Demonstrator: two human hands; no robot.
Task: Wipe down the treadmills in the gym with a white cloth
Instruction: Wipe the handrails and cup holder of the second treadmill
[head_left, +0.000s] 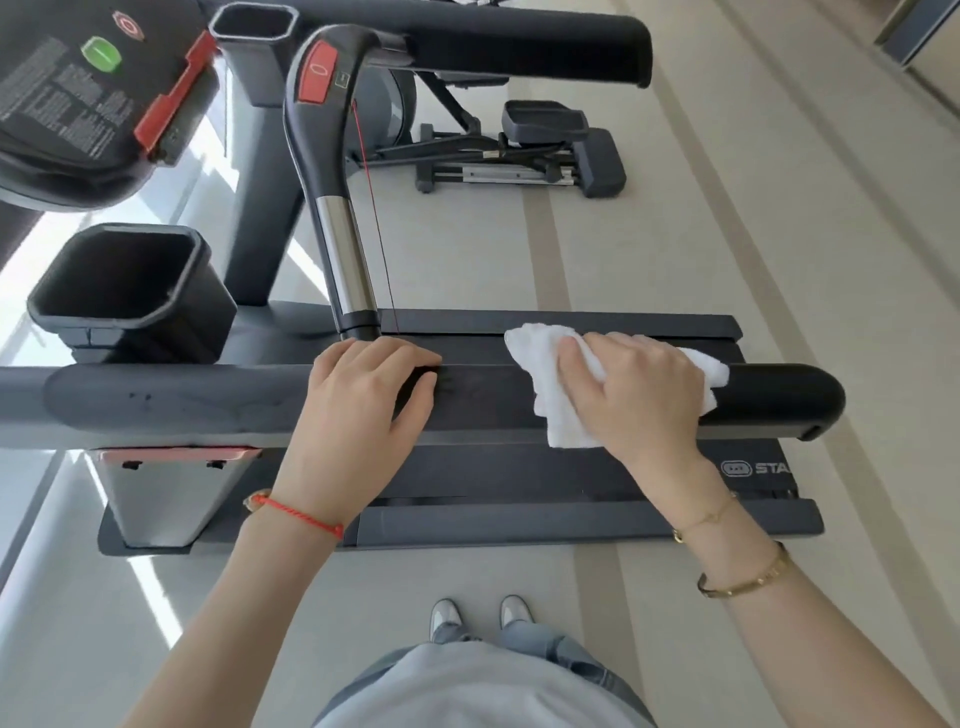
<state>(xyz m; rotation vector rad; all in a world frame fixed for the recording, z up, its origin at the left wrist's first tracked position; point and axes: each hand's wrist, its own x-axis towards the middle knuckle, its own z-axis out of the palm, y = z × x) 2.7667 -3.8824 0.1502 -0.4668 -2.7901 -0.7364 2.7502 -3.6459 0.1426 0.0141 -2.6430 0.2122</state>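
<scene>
A dark treadmill stands sideways in front of me, its near handrail (483, 400) running left to right at waist height. My right hand (639, 400) grips a white cloth (550, 415) wrapped over the rail near its rounded right end. My left hand (363, 410) rests on the same rail further left, its fingers curled over the top. The running belt (519, 473) lies below the rail. The console (78, 93) with a green button is at the upper left.
A black cup holder (124, 291) sits left of the rail. The far handrail (519, 36) and a curved grip with a red pad (317, 73) stand behind. An elliptical trainer (519, 150) is on the floor beyond. My feet (480, 616) stand beside the deck.
</scene>
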